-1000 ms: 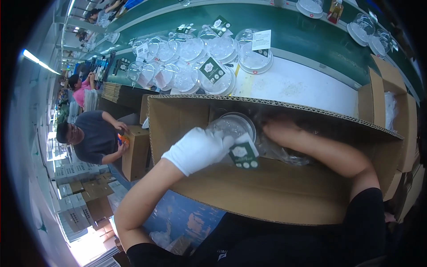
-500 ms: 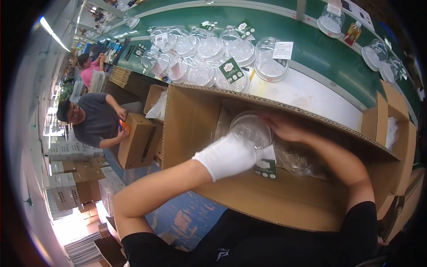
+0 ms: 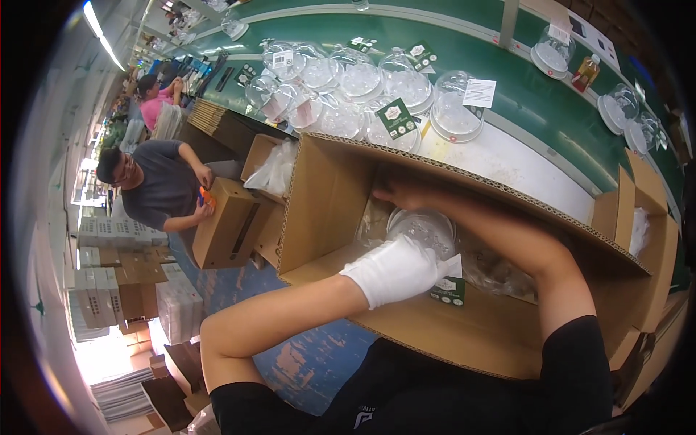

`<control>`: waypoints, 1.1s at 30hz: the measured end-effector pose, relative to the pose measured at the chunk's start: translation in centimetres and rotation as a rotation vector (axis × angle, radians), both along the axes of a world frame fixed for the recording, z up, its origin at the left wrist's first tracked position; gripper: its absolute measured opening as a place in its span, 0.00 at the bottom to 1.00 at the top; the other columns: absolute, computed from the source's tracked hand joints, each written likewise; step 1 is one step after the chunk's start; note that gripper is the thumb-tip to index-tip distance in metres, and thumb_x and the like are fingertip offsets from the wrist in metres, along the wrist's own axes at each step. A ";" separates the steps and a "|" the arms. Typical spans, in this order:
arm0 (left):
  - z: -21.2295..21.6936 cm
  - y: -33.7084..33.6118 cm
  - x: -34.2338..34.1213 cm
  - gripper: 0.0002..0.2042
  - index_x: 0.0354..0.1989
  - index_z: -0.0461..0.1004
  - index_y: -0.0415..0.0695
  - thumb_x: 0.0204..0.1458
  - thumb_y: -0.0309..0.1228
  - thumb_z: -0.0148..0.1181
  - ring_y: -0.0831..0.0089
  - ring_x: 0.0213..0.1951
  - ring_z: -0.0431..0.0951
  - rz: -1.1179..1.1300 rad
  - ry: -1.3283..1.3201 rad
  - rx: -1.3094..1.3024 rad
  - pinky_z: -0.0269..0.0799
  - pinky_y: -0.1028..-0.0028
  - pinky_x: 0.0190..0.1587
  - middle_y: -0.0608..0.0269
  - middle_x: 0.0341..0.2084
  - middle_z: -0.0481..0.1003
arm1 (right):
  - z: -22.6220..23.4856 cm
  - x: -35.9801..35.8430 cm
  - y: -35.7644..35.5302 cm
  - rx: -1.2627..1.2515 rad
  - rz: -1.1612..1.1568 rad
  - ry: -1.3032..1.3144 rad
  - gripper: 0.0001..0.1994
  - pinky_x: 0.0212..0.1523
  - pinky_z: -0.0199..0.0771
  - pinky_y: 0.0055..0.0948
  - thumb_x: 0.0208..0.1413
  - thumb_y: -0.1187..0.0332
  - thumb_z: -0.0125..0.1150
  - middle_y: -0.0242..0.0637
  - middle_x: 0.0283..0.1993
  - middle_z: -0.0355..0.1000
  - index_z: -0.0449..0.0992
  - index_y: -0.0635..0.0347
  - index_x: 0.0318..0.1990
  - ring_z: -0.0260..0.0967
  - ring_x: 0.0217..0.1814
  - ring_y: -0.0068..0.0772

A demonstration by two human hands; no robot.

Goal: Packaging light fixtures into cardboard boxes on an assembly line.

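Observation:
Inside the open cardboard box (image 3: 319, 203), my left hand (image 3: 395, 274), in a white glove, is closed on a clear plastic dome (image 3: 428, 223) with a pale round base. A dark green tag (image 3: 449, 290) hangs from the dome beside the glove. My bare right hand (image 3: 400, 191) reaches over the dome to the box's far left inner corner, apart from it. Shadow hides most of its fingers, so their grip is unclear. Crumpled clear plastic (image 3: 370, 221) lies near that hand. More clear plastic wrap (image 3: 493, 272) lies under my right forearm.
Several tagged clear domes (image 3: 359, 80) crowd the green work table (image 3: 471, 47) beyond the box. Left of me, a co-worker (image 3: 156, 177) holds an orange tool (image 3: 206, 197) at a closed carton (image 3: 228, 225). A smaller open carton (image 3: 620, 210) stands at the right. Stacked boxes (image 3: 109, 290) fill the far left.
My right hand has left the dome's right side and moved left, past its far side, to the box's corner. My left hand still holds the dome. The whole view has shifted slightly.

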State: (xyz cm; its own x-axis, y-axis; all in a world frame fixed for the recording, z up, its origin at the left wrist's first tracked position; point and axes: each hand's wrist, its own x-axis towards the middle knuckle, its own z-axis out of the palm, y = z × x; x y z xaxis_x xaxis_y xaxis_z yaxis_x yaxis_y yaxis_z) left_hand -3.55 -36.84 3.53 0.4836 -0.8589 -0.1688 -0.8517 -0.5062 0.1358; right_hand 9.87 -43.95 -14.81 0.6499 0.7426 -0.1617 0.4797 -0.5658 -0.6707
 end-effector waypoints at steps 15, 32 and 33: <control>1.7 1.2 3.3 0.03 0.32 0.72 0.45 0.51 0.29 0.56 0.61 0.25 0.81 0.102 -0.125 -0.145 0.77 0.64 0.28 0.57 0.23 0.76 | 6.0 -2.1 -8.3 0.637 0.025 0.478 0.27 0.75 0.48 0.35 0.74 0.50 0.35 0.42 0.71 0.62 0.65 0.59 0.67 0.55 0.73 0.37; -2.2 2.7 5.2 0.02 0.33 0.73 0.47 0.52 0.29 0.56 0.61 0.25 0.81 0.067 -0.130 0.032 0.76 0.64 0.26 0.58 0.21 0.76 | -0.3 -10.1 -16.8 0.053 0.217 -0.369 0.19 0.59 0.70 0.44 0.62 0.53 0.59 0.45 0.49 0.67 0.70 0.62 0.46 0.65 0.58 0.50; -2.1 2.5 5.4 0.03 0.33 0.73 0.46 0.53 0.30 0.56 0.59 0.26 0.82 0.056 -0.131 0.014 0.76 0.62 0.26 0.57 0.22 0.77 | -0.8 -10.6 -17.2 0.050 0.218 -0.369 0.19 0.59 0.70 0.44 0.62 0.53 0.59 0.45 0.49 0.67 0.70 0.62 0.46 0.65 0.58 0.50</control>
State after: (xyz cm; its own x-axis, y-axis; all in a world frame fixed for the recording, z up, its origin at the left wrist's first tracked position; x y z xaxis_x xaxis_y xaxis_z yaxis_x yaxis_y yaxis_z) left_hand 1.88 -34.39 1.42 0.5496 -0.8278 -0.1130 -0.8319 -0.5547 0.0177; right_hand -0.72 -61.17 -15.62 0.4844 0.8700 0.0917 0.7973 -0.3958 -0.4557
